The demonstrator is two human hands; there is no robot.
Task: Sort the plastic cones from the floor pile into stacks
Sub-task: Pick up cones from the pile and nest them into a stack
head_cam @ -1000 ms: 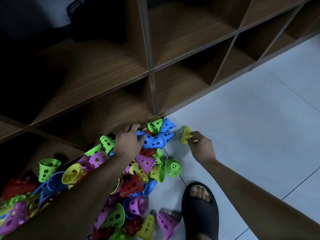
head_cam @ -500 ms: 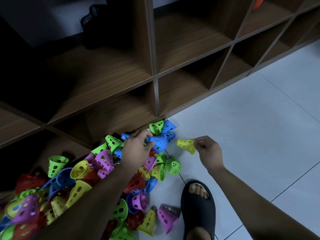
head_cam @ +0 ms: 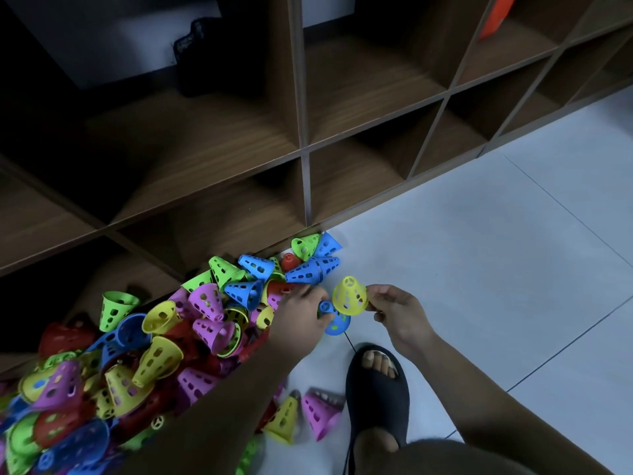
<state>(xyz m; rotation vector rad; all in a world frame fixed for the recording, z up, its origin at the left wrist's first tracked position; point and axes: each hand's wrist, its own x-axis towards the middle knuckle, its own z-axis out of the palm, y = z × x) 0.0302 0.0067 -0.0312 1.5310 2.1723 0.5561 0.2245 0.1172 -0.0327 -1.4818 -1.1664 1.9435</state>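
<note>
blue cone [head_cam: 337,325] half hidden behind yellow cone [head_cam: 349,298] and left hand [head_cam: 301,317]. pile [head_cam: 154,358] cut off left and bottom, blurred there. orange thing [head_cam: 495,15] cropped at top edge.

L hand [head_cam: 300,318] raised blue cone [head_cam: 335,322]; now by yellow cone [head_cam: 349,298]

I have only one view, from the camera on my head. It looks forward and steeply down, close to my left hand [head_cam: 298,316] and right hand [head_cam: 400,315], which are near the middle. Beyond them stands the wooden shelf [head_cam: 359,94], left of them the cone pile [head_cam: 154,354], and right of them the tiled floor [head_cam: 486,255].
</note>
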